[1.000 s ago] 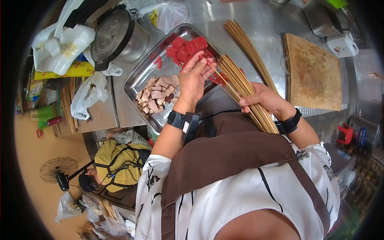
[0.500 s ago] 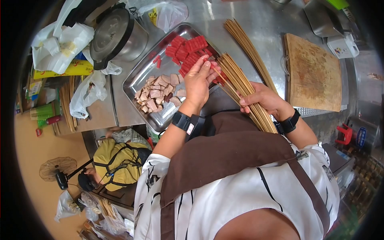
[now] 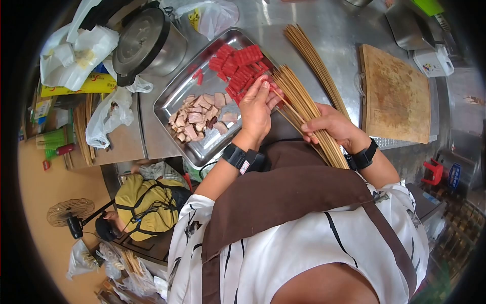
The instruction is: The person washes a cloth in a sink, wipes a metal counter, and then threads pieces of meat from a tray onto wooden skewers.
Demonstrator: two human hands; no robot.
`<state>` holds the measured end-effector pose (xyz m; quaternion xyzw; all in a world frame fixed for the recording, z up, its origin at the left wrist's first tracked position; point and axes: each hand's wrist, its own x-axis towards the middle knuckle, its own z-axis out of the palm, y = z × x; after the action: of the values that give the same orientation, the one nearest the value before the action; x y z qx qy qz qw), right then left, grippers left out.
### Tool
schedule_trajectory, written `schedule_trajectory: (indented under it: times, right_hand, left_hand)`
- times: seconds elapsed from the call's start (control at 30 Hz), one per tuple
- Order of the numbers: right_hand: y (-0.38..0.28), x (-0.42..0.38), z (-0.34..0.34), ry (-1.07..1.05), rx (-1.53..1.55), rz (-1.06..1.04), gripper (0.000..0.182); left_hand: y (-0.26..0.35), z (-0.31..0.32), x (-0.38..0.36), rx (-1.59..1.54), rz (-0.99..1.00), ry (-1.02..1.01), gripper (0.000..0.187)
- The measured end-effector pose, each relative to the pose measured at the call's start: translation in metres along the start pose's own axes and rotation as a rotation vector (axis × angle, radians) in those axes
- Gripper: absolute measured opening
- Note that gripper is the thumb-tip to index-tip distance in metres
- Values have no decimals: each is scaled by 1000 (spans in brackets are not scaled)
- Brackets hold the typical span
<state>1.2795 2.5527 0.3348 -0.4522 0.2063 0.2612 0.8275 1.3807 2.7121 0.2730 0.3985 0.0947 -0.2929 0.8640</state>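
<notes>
My left hand [image 3: 257, 109] is closed over the right edge of a metal tray [image 3: 164, 96], pinching a small red piece at its fingertips. A single thin skewer [image 3: 288, 105] runs from those fingertips toward my right hand [image 3: 336, 125]. My right hand is wrapped round a thick bundle of bamboo skewers [image 3: 298, 96], thumb on top. Beside my left fingers lie scored red slabs [image 3: 248, 55] in the tray. Pale cut meat chunks [image 3: 195, 117] are heaped at the tray's near left. The skewer's tip is hidden by my fingers.
A second skewer bundle [image 3: 316, 66] lies on the steel counter [image 3: 273, 20]. A wooden cutting board [image 3: 397, 93] is at right, near a white jug [image 3: 434, 62]. A lidded pot [image 3: 147, 45] and plastic bags [image 3: 215, 17] stand left. A person in a yellow top [image 3: 147, 205] is at lower left.
My left hand has shifted slightly down and right, its wrist turning a little. My right hand keeps its hold on the bundle. The tray's contents look the same.
</notes>
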Motion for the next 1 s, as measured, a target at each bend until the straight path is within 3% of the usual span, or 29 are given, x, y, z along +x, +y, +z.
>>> schedule_trajectory:
  times: [0.77,1.0]
  right_hand:
    - [1,4,4,8,-41,42,22]
    - [-4,2,2,40,55,-56,28]
  left_hand:
    - [1,6,-6,61,-38,49,28]
    - [5,-13,7,300,-16,5,26]
